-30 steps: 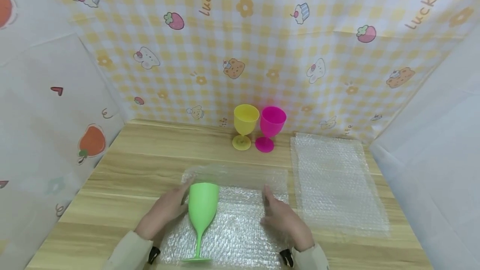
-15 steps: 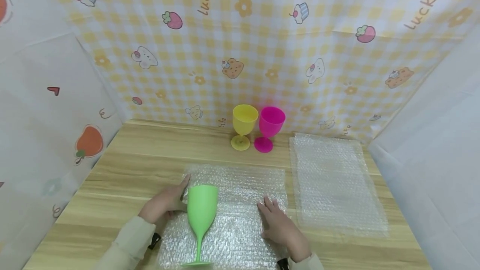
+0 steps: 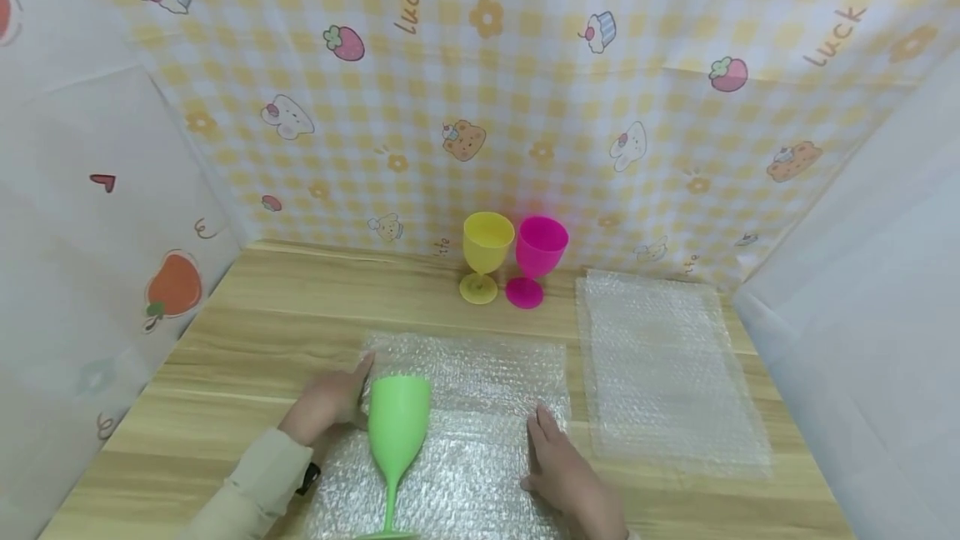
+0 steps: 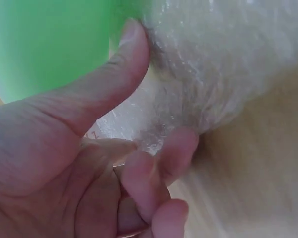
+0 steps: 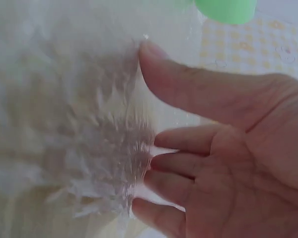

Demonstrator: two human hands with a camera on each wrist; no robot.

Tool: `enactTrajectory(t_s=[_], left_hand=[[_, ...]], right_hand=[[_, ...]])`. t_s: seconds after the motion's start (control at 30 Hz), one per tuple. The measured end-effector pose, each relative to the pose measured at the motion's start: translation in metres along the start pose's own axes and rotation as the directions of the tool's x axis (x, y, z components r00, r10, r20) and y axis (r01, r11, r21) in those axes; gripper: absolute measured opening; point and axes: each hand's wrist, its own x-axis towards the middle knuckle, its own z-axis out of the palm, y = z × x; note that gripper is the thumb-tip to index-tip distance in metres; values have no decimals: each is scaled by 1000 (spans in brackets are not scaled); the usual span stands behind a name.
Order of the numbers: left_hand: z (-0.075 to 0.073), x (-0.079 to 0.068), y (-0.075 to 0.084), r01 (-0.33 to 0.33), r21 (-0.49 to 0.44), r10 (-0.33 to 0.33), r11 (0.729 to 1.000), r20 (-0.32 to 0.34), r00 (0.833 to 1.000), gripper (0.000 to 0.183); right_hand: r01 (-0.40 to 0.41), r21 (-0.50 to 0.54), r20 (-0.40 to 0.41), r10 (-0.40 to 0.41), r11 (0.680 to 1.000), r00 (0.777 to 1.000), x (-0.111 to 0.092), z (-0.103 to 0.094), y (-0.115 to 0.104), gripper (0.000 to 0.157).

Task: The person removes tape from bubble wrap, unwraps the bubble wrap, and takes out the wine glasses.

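A green plastic goblet lies on its side along the left part of a bubble wrap sheet, its bowl pointing away and its foot at the bottom edge of the head view. My left hand is at the sheet's left edge beside the bowl. In the left wrist view its thumb reaches over the wrap next to the goblet, with the other fingers loosely bent at the edge. On the right side of the sheet rests my right hand, fingers extended; the right wrist view has its fingertips against the wrap.
Two goblets, one yellow and one magenta, stand upright at the back against the checked cloth. More bubble wrap sheets lie stacked on the right of the wooden table. White cloth sides enclose it.
The right hand has come down along the sheet's right side, toward me. The sheet's far strip now shows more clearly and looks flatter. The left hand and goblet have hardly moved.
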Motion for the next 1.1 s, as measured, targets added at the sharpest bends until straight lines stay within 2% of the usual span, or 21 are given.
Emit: enactTrajectory(t_s=[0.13, 0.27, 0.37, 0.43, 0.5, 0.53, 0.63, 0.7, 0.77, 0.83, 0.9, 1.0, 1.1], left_hand=[[3, -1, -4, -25, -32, 25, 999, -16, 1000, 110], [7, -7, -8, -68, -66, 63, 995, -77, 995, 98], [10, -17, -7, -89, -121, 70, 989, -156, 985, 73], [11, -26, -4, -96, -211, 56, 973, -189, 980, 52], [12, -35, -1, -128, -325, 67, 937, -194, 979, 35], [13, -40, -1, -158, -373, 93, 914, -187, 978, 31], [18, -56, -2, -219, -525, 212, 823, -75, 974, 35], [25, -63, -3, -233, -612, 309, 756, 20, 951, 40], [33, -67, -1, -198, -688, 370, 698, 109, 922, 40], [41, -67, 2, -153, -745, 394, 649, 156, 906, 36], [48, -66, 6, -113, -788, 397, 606, 176, 901, 32], [56, -63, 10, -78, -828, 393, 556, 179, 902, 31], [64, -62, 13, -45, -858, 413, 513, 201, 888, 32]], right_hand=[[-14, -56, -42, 11, 998, 999, -2, 1, -1, 84], [1, -99, -58, -7, 995, 998, -1, -3, -3, 79], [-12, -110, -52, 6, 994, 999, 1, -4, -4, 77], [-32, -117, -46, 27, 993, 999, 2, -3, -4, 78], [-58, -132, -37, 53, 990, 998, 3, -3, -6, 76], [-65, -146, -39, 60, 987, 997, 4, -2, -6, 75], [-79, -181, -51, 71, 980, 996, 4, -1, -10, 67], [-74, -210, -73, 59, 975, 996, 4, 0, -12, 62], [-76, -232, -83, 58, 970, 995, 5, 1, -13, 56], [-85, -250, -89, 65, 965, 994, 5, 1, -14, 53], [-96, -260, -87, 75, 961, 993, 6, 1, -14, 53], [-96, -270, -90, 74, 958, 993, 6, 1, -13, 55], [-79, -282, -99, 52, 956, 994, 7, 1, -13, 57]])
